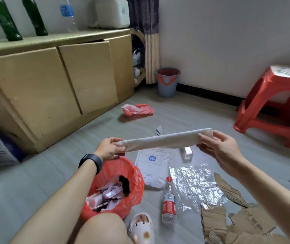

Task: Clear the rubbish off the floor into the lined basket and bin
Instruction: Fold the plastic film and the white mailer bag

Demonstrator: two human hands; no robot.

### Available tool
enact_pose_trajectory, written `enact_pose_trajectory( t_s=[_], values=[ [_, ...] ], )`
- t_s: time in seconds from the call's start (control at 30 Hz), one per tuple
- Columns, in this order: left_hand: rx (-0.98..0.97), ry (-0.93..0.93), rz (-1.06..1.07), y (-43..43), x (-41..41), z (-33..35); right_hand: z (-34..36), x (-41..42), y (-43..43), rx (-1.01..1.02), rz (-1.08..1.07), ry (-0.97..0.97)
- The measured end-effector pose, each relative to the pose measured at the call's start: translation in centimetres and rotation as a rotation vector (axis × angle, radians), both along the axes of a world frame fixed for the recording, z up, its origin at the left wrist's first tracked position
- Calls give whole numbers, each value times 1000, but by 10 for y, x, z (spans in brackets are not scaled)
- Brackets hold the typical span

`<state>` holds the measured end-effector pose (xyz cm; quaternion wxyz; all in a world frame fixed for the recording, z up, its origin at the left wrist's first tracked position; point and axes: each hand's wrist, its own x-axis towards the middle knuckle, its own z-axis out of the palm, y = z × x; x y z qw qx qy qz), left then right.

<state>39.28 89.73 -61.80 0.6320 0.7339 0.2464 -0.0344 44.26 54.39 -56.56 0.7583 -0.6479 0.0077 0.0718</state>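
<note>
– White long soft roll (163, 140), cloth or paper? Where's it at?
– Can't tell which. Plain, no print on it, flattened tube shape, creamier at the right end. It's held roughly level in the air betw. both hands, above the floor, just beyond the red mesh basket w/ red plastic liner (138, 175).
– Hands?
– Left hand (109, 148) pinches the left end, fingers curled on it. There's a black wristband (91, 162) on that wrist. Right hand (220, 148) grips the right end, fingers closed over it.
– Any writing readable?
– Not really. White plastic mailer bag (152, 166), flat on the floor below the roll, has a small blue square logo, chars too small to read. Clear plastic bottle w/ red cap (169, 201) sits beside it, red-and-white label, text blurred. Torn brown cardboard (237, 215) on the right has dark print, not legible.
– Basket and bin?
– Basket holds paper scraps and wrappers and sits under the left forearm. Grey-blue plastic bin w/ red liner (168, 81) stands well apart, in the corner by the curtain.
– Other rubbish?
– Crumpled silver foil sheet (197, 187) betw. bottle and cardboard, and a red plastic bag (138, 110) lying near the cabinet.
</note>
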Motion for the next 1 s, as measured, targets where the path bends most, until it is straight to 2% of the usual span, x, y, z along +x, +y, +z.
enact_pose_trajectory(
  t_s=[0.1, 0.2, 0.33, 0.4, 0.5, 0.63, 0.8, 0.9, 1.0],
  values=[
    [92, -23, 82, 33, -25, -24, 0, -3, 45, -167, 138, -110],
    [361, 22, 98, 63, -48, -50, -3, 5, 87, -521, 132, -370],
    [750, 151, 169, 96, -83, -94, -13, 13, 137, -795, 210, -588],
    [866, 222, 164, 102, -93, -113, -15, 12, 154, -929, 223, -734],
    [911, 324, 101, 109, -101, -142, -16, 7, 190, -1004, 278, -935],
    [860, 305, 99, 94, -110, -166, -10, -5, 222, -1055, 417, -1120],
    [926, 362, 126, 83, -104, -170, -24, -9, 255, -1131, 613, -1135],
    [955, 418, 162, 72, -106, -169, -60, -16, 262, -1169, 712, -1061],
    [929, 453, 228, 62, -109, -167, -103, -15, 252, -1285, 725, -950]
  ],
)
